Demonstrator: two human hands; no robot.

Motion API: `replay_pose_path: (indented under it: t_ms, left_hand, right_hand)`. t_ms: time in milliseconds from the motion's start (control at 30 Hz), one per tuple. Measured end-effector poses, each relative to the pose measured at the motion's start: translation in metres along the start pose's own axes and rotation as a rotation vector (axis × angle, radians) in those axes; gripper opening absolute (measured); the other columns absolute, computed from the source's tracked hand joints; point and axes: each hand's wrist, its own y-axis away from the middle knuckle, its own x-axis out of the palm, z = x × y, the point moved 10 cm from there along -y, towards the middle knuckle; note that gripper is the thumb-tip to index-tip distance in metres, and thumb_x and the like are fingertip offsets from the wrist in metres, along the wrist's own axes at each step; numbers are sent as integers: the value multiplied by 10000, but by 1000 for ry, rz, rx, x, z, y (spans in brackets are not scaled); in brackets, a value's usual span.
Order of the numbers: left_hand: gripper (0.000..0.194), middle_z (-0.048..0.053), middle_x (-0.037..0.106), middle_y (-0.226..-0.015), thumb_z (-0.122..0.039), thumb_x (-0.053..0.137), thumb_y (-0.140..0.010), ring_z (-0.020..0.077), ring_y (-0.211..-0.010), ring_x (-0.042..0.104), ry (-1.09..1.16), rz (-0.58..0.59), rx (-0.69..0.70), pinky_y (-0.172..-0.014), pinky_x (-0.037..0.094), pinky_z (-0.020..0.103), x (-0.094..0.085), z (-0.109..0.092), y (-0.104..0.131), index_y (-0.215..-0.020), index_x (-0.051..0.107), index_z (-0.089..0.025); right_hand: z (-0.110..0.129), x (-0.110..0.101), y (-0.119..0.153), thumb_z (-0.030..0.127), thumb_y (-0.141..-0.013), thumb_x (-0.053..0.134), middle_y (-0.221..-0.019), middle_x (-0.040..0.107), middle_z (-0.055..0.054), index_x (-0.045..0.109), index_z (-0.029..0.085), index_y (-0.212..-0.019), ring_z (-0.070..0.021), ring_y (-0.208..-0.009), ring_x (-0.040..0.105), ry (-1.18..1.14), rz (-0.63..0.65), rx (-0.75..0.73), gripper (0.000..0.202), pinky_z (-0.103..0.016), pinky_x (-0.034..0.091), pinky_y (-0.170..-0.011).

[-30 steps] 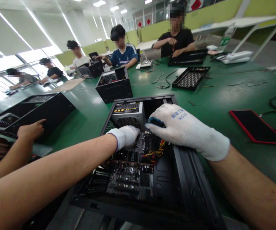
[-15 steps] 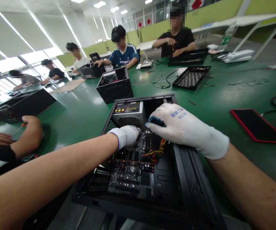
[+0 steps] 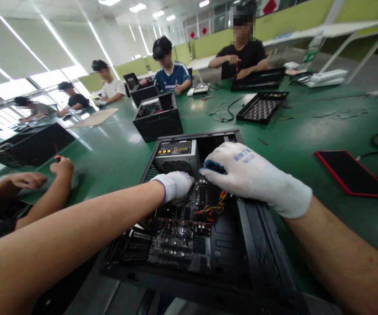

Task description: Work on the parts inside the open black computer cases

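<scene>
An open black computer case (image 3: pixel 256 245) lies in front of me, with a motherboard (image 3: pixel 179 247) inside. My left hand (image 3: pixel 177 184), in a white glove, reaches in over the board beneath the power supply (image 3: pixel 177 155). Its fingers curl downward and their tips are hidden. My right hand (image 3: pixel 238 168), also gloved, is bent over the case by the memory slots, its blue-coated fingers drawn together. Whatever either hand grips is out of sight. Yellow, red and black wires (image 3: pixel 213 210) lie bundled below my right hand.
A tablet-like device with a red rim (image 3: pixel 355 173) lies to the right on the green table (image 3: pixel 110 175). Another open case (image 3: pixel 159 118) stands beyond mine, near a black perforated panel (image 3: pixel 263 107). A co-worker's hands (image 3: pixel 61 168) are close by on the left; other people sit across.
My hands have hardly moved. The co-worker's hands on the left have shifted upward and right. Across the table, a person in blue has moved a case closer to the one beyond mine.
</scene>
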Motion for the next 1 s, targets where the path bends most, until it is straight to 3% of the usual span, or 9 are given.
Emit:
replay_pose_path:
  t_ms: [200,533,833,933,1000]
  left_hand:
    - [557,168,722,-1306,-278,840,-752,318,-1204,696,-21,23,9,-1079,525,367,5,3,-4,-1270,697,-132]
    - [558,170,729,-1271,-325,846,-723,329,-1175,700,-38,69,29,-1025,552,368,2,-5,6,-1227,696,-139]
    - [851,236,684,-1340,-367,833,-702,383,-1189,696,22,21,20,-984,580,422,-7,-2,9,-1434,532,-55]
    - [736,224,704,-1315,-410,769,-775,370,-1162,713,57,-14,27,-955,586,416,-15,-5,18,-1397,573,-68]
    - [550,216,728,-1269,-425,649,-878,357,-1137,725,86,-52,31,-940,585,416,-24,-8,27,-1309,642,-82]
  right_hand:
    - [-1,1,0,464,-1035,528,-1001,742,-114,726,165,-995,-259,-959,635,0,-7,7,361,-368,431,-891]
    - [-4,2,1,485,-1031,536,-1033,742,-134,738,141,-1068,-269,-1001,641,-9,-18,21,402,-386,451,-926]
    - [-8,-5,-1,480,-1019,555,-1016,735,-117,748,163,-1029,-278,-1003,651,-89,-80,87,371,-426,498,-936]
    - [-17,-13,4,506,-1001,554,-1165,727,-146,736,160,-1125,-320,-1143,638,-115,-167,174,410,-489,491,-1040]
    - [-33,-18,20,564,-972,564,-1401,642,-189,661,134,-1331,-369,-1353,543,-143,-257,310,569,-539,423,-1160]
